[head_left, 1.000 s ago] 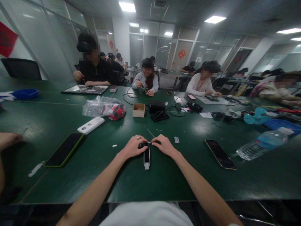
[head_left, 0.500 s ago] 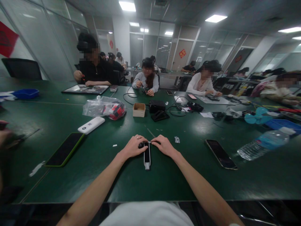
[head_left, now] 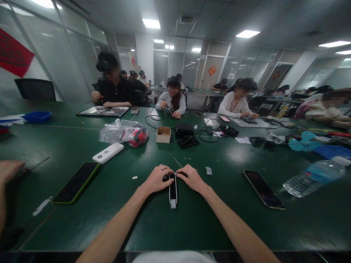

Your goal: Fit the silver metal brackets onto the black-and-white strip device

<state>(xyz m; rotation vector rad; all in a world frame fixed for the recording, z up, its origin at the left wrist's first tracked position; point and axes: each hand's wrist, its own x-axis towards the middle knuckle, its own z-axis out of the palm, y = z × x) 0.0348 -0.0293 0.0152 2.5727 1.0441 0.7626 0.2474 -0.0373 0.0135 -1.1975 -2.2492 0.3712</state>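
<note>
A narrow device (head_left: pixel 173 190) with a white rim and dark middle lies upright in the view on the green table (head_left: pixel 115 226), its grey end towards me. My left hand (head_left: pixel 158 179) is closed on its upper left side, the thumb across the edge, with a small dark part under the fingers. At the device's far end, my right hand (head_left: pixel 192 178) has its fingers pinched together near the tip. Whatever those fingers hold is too small to make out. A small metal plate (head_left: pixel 208 170) rests to the right of my right hand.
Phones (head_left: pixel 76 182) (head_left: pixel 263 189) lie on both sides. A white device (head_left: pixel 108 153), plastic bag (head_left: pixel 123 133), small box (head_left: pixel 163 134), black case (head_left: pixel 184 130) and water bottle (head_left: pixel 314 177) stand around. Another person's hand (head_left: pixel 10 171) is at left; people sit across.
The view has tilted up slightly, so the table things appear lower. Both my hands stay at the device. The other person's hand at the left has come further into view.
</note>
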